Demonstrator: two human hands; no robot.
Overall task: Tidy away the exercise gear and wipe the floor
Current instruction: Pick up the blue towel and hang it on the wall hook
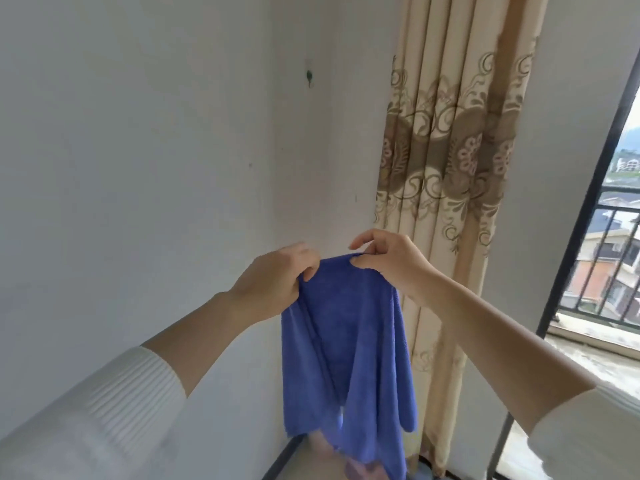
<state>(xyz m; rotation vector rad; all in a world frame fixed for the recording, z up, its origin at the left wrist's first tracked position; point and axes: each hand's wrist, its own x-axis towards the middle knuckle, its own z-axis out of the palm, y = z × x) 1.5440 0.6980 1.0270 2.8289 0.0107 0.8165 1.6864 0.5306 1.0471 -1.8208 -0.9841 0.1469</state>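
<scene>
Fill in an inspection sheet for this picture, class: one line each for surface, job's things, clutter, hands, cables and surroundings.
Surface: floor, only a blurred strip shows at the bottom edge.
Job's things: blue cloth, hanging in the air, held by its top edge; no exercise gear seen.
Clutter: thin dark pole near the window; its purpose is unclear.
Hands: left hand grips the cloth's top edge; right hand pinches that edge next to it.
Cables: nothing seen.
Surroundings: white wall with a hook; patterned curtain beside the window.
</scene>
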